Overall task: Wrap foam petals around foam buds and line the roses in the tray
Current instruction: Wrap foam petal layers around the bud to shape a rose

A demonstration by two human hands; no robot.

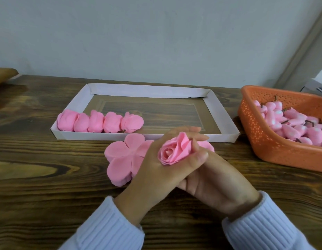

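A pink foam rose (174, 150) sits between both hands in the middle of the table. My left hand (153, 170) curls around it from the left and behind. My right hand (212, 175) pinches the petals on its right side with thumb and fingers. Under the hands lies a stack of flat pink foam petals (124, 156). Beyond them stands a shallow white cardboard tray (221, 112) with several finished pink roses (100, 121) lined along its front left edge. An orange perforated basket (261, 130) at the right holds many pink foam buds (293, 123) with dark stems.
The dark wooden table (39, 177) stretches to the left and front of my hands. A pale wall rises right behind the tray. A brown wooden object (3, 74) shows at the far left edge.
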